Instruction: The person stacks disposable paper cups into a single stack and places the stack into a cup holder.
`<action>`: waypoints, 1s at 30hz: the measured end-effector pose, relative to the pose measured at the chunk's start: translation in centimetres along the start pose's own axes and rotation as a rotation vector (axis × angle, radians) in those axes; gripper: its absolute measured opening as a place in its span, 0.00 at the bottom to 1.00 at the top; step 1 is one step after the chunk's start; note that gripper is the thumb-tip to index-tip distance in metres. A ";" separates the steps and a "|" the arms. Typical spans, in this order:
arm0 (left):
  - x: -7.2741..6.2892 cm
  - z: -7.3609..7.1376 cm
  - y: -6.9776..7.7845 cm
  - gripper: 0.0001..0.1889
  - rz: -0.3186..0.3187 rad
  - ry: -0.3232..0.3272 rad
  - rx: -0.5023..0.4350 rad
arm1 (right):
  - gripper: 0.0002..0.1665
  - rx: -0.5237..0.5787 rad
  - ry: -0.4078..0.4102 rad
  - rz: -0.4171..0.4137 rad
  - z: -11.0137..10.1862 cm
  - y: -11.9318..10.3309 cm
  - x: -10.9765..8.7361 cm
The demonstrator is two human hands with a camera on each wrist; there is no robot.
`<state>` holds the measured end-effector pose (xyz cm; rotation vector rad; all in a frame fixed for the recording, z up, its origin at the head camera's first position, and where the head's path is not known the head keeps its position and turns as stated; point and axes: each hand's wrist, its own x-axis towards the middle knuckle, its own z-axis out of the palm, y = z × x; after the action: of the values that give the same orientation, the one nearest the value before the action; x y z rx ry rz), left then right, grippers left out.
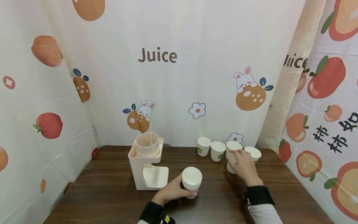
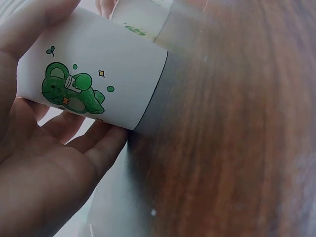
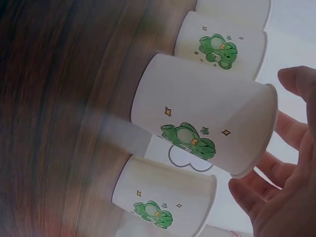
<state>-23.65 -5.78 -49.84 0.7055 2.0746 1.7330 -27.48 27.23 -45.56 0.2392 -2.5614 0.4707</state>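
My left hand (image 1: 174, 188) grips a short stack of white paper cups (image 1: 192, 186) low over the table. In the left wrist view the stack's outer cup (image 2: 98, 74) shows a green cartoon bear, with fingers wrapped near its base. Off to the right, my right hand (image 1: 245, 166) is over a single upright paper cup (image 1: 231, 168). In the right wrist view its spread fingers surround the rim of that cup (image 3: 207, 113), with a fingertip (image 3: 292, 79) standing apart from it.
Several more paper cups, including one at the left end (image 1: 204, 147) and one at the right end (image 1: 253, 152), line the table's back edge. A cream appliance (image 1: 136, 171) with a round top opening stands left of the stack. Printed curtains (image 1: 179, 84) enclose the brown table (image 1: 106, 193).
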 end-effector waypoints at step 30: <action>0.0 0.0 0.1 0.44 -0.008 0.004 0.008 | 0.27 0.007 -0.164 0.057 -1.3 -0.4 0.3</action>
<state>-23.63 -5.75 -49.75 0.6963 2.0854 1.7238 -27.04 27.35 -44.29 0.2157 -2.7330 0.4995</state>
